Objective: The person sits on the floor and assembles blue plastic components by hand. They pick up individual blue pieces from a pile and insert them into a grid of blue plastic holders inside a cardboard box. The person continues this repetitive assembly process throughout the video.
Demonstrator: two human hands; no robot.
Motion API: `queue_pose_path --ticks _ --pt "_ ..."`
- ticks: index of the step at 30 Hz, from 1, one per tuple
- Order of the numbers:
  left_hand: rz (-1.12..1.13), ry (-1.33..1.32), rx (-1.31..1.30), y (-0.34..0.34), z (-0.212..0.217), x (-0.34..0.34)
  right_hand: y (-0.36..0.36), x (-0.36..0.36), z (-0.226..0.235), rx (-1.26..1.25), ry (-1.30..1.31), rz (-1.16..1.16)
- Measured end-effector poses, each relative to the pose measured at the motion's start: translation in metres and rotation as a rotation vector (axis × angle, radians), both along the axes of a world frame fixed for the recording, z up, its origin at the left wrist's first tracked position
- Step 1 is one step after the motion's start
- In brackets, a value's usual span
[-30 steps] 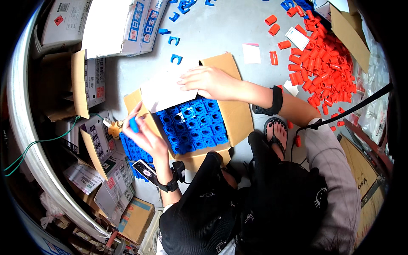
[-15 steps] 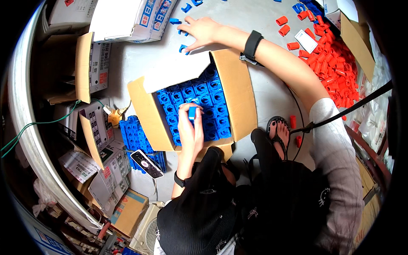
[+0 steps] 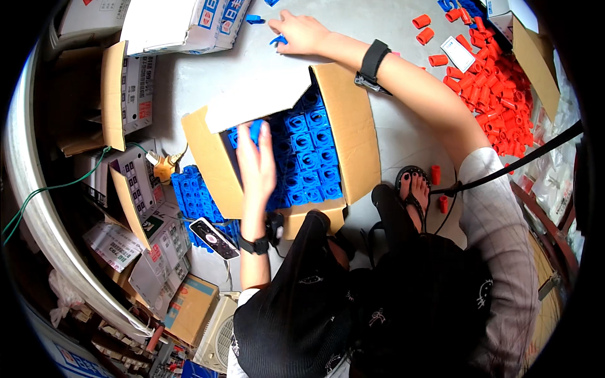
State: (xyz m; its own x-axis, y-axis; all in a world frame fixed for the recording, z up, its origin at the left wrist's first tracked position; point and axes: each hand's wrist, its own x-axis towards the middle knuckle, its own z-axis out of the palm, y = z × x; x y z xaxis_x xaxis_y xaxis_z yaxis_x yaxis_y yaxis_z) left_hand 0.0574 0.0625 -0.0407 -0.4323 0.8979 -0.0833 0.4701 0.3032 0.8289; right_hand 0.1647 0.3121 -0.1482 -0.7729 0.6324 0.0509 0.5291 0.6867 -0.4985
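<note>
An open cardboard box [image 3: 350, 135] stands in front of my legs, packed with rows of square blue plastic fittings [image 3: 307, 160] with round openings. My left hand [image 3: 256, 165] is over the box's left side, closed on a small blue plastic piece [image 3: 255, 130] at its fingertips. Beyond the box, close to the floor, my right hand [image 3: 301, 34] has its thumb and fingers around another small blue plastic piece [image 3: 278, 40]. One more loose blue piece [image 3: 254, 19] lies just left of that hand.
Red plastic sleeves [image 3: 498, 104] lie heaped at the right, with a white card [image 3: 458, 54] among them. Stacked blue fittings [image 3: 192, 192] and a phone [image 3: 214, 238] are left of the box. A white carton [image 3: 167, 28] stands at far left. A black strap [image 3: 504, 170] crosses the right side.
My left hand has moved from the box's middle to its far left part with the blue piece. My right hand has drawn its spread fingers together around a blue piece on the floor.
</note>
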Motion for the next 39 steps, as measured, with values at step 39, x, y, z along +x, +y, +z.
queue_pose_path --ticks 39 --pt "0.435 -1.296 -0.168 -0.107 0.007 0.030 -0.199 0.089 0.101 -0.513 0.321 0.099"
